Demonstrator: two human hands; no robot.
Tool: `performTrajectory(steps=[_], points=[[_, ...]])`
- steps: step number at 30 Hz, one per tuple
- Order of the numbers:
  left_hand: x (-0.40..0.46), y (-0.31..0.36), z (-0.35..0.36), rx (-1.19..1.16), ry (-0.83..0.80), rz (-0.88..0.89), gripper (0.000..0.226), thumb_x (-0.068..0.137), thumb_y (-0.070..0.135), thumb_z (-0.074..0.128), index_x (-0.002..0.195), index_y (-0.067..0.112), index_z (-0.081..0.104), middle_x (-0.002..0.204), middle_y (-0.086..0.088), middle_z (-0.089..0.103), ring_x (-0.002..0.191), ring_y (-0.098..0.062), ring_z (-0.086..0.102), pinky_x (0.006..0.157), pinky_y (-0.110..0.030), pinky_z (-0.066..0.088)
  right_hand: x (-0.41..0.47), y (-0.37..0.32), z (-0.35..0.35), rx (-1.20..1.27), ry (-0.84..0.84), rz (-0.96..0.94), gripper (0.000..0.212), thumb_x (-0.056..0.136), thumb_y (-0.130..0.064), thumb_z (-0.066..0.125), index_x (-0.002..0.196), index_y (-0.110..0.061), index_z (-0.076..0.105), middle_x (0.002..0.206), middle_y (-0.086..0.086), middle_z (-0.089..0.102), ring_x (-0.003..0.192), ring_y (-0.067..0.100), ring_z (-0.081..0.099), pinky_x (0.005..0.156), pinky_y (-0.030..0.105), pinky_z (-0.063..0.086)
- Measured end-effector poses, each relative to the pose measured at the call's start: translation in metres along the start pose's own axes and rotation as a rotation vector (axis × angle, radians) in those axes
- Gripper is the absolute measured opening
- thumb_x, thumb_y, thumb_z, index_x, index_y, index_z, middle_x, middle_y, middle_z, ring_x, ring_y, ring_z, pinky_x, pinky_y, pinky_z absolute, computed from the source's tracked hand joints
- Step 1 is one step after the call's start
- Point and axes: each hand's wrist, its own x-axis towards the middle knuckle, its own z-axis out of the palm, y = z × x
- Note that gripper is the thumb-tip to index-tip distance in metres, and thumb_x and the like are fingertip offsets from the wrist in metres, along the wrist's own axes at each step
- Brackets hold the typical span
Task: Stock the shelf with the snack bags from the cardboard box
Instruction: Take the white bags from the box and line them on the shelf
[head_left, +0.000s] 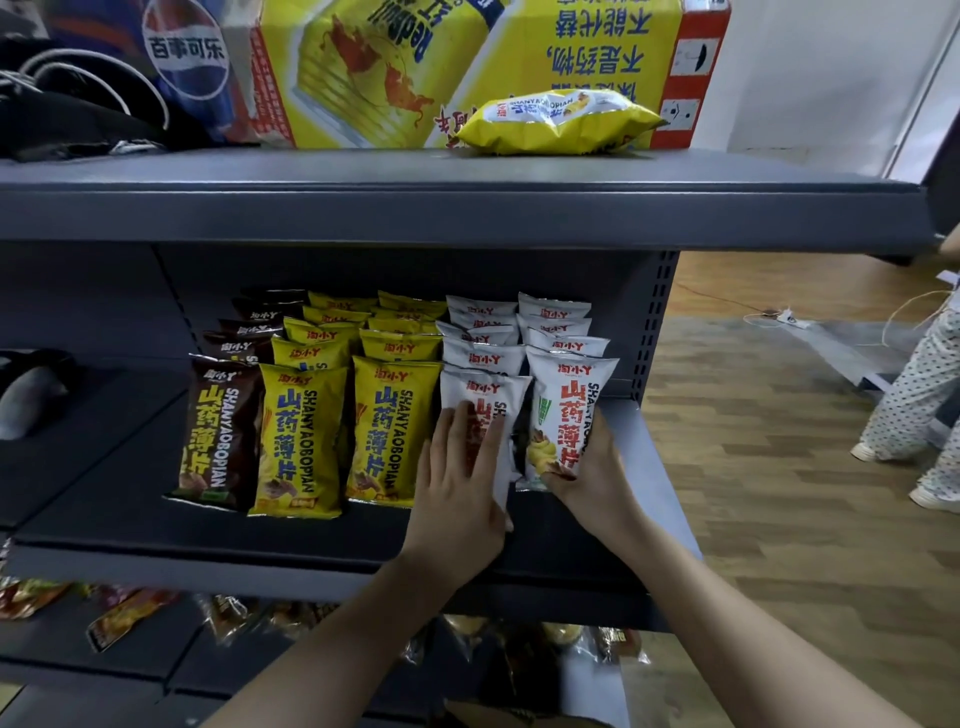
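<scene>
Snack bags stand in rows on the dark middle shelf (291, 540): a brown row (218, 436), two yellow rows (301, 441), and two white rows at the right. My left hand (457, 483) lies flat with straight fingers against the front white bag (493, 400) of the left white row. My right hand (587, 467) grips the lower end of the front white bag (569, 410) of the right white row, fingers curled round its side. A corner of the cardboard box (498, 717) shows at the bottom edge.
One loose yellow bag (556, 122) lies on the top shelf in front of a big yellow carton (467, 62). Dark bags with cords sit at top left. Mixed snack packs fill the lower shelf (130, 618). A person in spotted trousers (914, 395) stands on the wooden floor at the right.
</scene>
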Motion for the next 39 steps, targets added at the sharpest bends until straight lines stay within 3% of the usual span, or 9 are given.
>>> performTrajectory(steps=[5, 9, 14, 20, 22, 25, 29, 35, 39], points=[[-0.004, -0.012, 0.004, 0.068, -0.070, 0.081, 0.104, 0.080, 0.051, 0.063, 0.145, 0.034, -0.016, 0.157, -0.011, -0.009, 0.145, -0.032, -0.006, 0.114, -0.042, 0.018, 0.001, -0.007, -0.003, -0.032, -0.032, 0.014, 0.073, 0.070, -0.008, 0.074, 0.134, -0.009, 0.037, 0.120, 0.009, 0.053, 0.107, 0.025, 0.056, 0.082, 0.043, 0.052], [0.003, -0.014, 0.007, 0.156, -0.006, 0.033, 0.115, 0.056, 0.067, 0.072, 0.149, 0.023, 0.020, 0.151, -0.017, 0.028, 0.134, -0.037, 0.035, 0.090, -0.040, 0.051, 0.001, -0.008, -0.004, -0.050, -0.025, 0.080, 0.076, 0.062, -0.026, 0.070, 0.130, -0.020, 0.037, 0.118, 0.004, 0.055, 0.104, 0.025, 0.059, 0.077, 0.049, 0.053], [0.008, -0.005, 0.014, 0.169, 0.069, 0.000, 0.117, 0.044, 0.063, 0.080, 0.143, 0.018, 0.037, 0.144, -0.020, 0.040, 0.125, -0.040, 0.047, 0.086, -0.040, 0.053, 0.004, -0.002, -0.003, -0.027, -0.041, 0.108, 0.075, 0.058, -0.033, 0.066, 0.128, -0.024, 0.040, 0.118, -0.001, 0.057, 0.106, 0.019, 0.059, 0.081, 0.046, 0.054], [0.009, 0.003, 0.014, 0.242, 0.086, -0.032, 0.125, 0.036, 0.059, 0.085, 0.141, 0.015, 0.033, 0.140, -0.023, 0.044, 0.122, -0.040, 0.050, 0.091, -0.041, 0.050, -0.002, -0.010, -0.011, 0.151, -0.137, 0.095, 0.062, 0.072, 0.000, 0.071, 0.127, -0.012, 0.045, 0.117, 0.005, 0.062, 0.108, 0.016, 0.061, 0.087, 0.027, 0.051], [0.008, 0.004, 0.013, 0.264, 0.088, -0.032, 0.120, 0.039, 0.057, 0.086, 0.139, 0.015, 0.034, 0.139, -0.023, 0.045, 0.121, -0.040, 0.051, 0.090, -0.040, 0.051, -0.009, -0.015, -0.017, 0.160, -0.163, 0.114, 0.056, 0.078, -0.003, 0.071, 0.128, -0.010, 0.047, 0.120, 0.004, 0.063, 0.111, 0.014, 0.060, 0.089, 0.020, 0.048], [0.007, 0.003, 0.012, 0.304, 0.077, -0.041, 0.115, 0.042, 0.054, 0.086, 0.138, 0.015, 0.036, 0.139, -0.022, 0.045, 0.121, -0.039, 0.051, 0.087, -0.042, 0.050, -0.022, -0.025, -0.024, 0.035, -0.128, 0.181, 0.035, 0.085, -0.008, 0.066, 0.117, -0.003, 0.055, 0.108, 0.003, 0.065, 0.101, 0.018, 0.061, 0.071, 0.007, 0.043], [0.002, 0.004, 0.007, 0.355, 0.085, -0.037, 0.104, 0.045, 0.047, 0.087, 0.135, 0.013, 0.047, 0.137, -0.020, 0.048, 0.120, -0.036, 0.052, 0.087, -0.042, 0.050, -0.044, -0.030, -0.031, -0.142, 0.011, 0.230, 0.019, 0.091, -0.011, 0.054, 0.107, -0.001, 0.055, 0.100, 0.014, 0.063, 0.091, 0.031, 0.057, 0.078, 0.041, 0.046], [-0.017, 0.016, -0.001, 0.272, 0.137, 0.103, 0.052, 0.067, 0.026, 0.074, 0.113, 0.007, 0.060, 0.109, -0.015, 0.062, 0.104, -0.036, 0.059, 0.078, -0.043, 0.053, -0.083, -0.056, -0.044, -0.113, 0.125, 0.211, 0.031, 0.092, -0.004, 0.047, 0.119, -0.007, 0.061, 0.117, 0.006, 0.064, 0.109, 0.022, 0.057, 0.087, 0.024, 0.042], [-0.046, 0.031, -0.002, 0.137, 0.208, 0.288, 0.040, 0.071, 0.015, 0.062, 0.111, 0.008, 0.065, 0.095, -0.009, 0.067, 0.089, -0.030, 0.063, 0.076, -0.038, 0.052, -0.113, -0.063, -0.049, -0.099, 0.111, 0.126, 0.027, 0.090, -0.002, 0.047, 0.108, -0.010, 0.065, 0.105, 0.004, 0.068, 0.098, 0.022, 0.062, 0.083, 0.037, 0.049]])
